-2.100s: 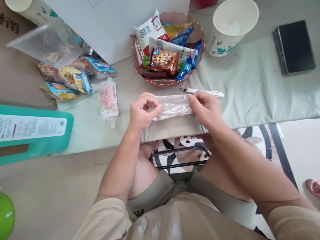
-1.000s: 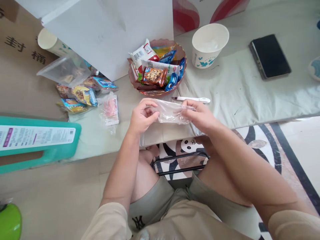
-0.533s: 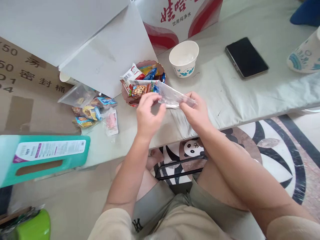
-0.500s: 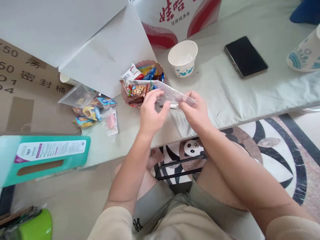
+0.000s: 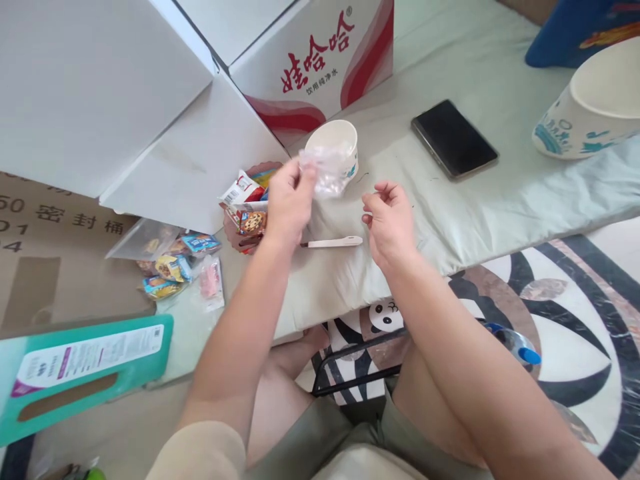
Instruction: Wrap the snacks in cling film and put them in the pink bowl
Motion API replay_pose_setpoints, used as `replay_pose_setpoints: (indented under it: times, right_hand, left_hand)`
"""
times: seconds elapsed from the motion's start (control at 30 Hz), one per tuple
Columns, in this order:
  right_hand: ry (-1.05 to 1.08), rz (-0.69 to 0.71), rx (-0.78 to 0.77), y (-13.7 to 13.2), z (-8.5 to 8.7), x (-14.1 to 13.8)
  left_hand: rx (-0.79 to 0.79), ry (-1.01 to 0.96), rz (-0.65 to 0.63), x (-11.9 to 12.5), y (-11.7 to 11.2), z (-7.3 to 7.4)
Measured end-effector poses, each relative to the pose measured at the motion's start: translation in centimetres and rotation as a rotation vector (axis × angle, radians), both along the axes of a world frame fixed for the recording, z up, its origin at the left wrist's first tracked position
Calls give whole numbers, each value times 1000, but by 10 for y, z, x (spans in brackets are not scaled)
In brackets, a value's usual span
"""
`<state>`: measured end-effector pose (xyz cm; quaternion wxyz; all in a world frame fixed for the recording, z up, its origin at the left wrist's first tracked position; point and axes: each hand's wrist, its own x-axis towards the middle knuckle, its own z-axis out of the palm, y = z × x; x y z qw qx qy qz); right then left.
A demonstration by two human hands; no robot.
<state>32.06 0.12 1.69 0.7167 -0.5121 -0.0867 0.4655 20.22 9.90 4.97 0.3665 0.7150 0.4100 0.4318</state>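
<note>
My left hand [image 5: 293,200] is closed on a crumpled clear plastic bag [image 5: 325,175], held up in front of a white paper bowl [image 5: 336,137] with a blue leaf print. My right hand [image 5: 390,220] is off to the right over the cloth, its fingers loosely bent and apart, with nothing visible in them. Between the hands lies a slim white handle [image 5: 335,243], its dark end partly hidden near my left wrist. Behind my left forearm, a pinkish scalloped plate [image 5: 231,233] bears wrapped snacks, including a cookie packet [image 5: 253,223].
A black phone [image 5: 455,139] and a larger paper cup [image 5: 590,107] stand to the right. White cartons [image 5: 165,160] are at the back. Several snack packets [image 5: 173,268] and a green jug [image 5: 90,373] lie left. A blue-capped bottle [image 5: 520,350] is on the floor.
The clear plastic, held between both hands before, is now only in my left hand and bunched up. My right hand has let go and come away. The white handle has come into view.
</note>
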Motion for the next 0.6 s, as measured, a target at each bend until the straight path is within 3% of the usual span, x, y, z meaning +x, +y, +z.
replay_pose_setpoints:
  times: [0.1,0.27,0.37,0.6]
  right_hand:
    - [96,-6,-9,6,3,8]
    - [159,-52,-65,14,8,18]
    - [173,-45,-68,16,11,24]
    - [190,2,-54,12,19,24]
  left_hand:
    - [-75,21,6,17,53,22]
    - [-213,474,12,40,111,36]
    - [-196,801,-72,47,123,36]
    - [170,1380,-344,67,123,39]
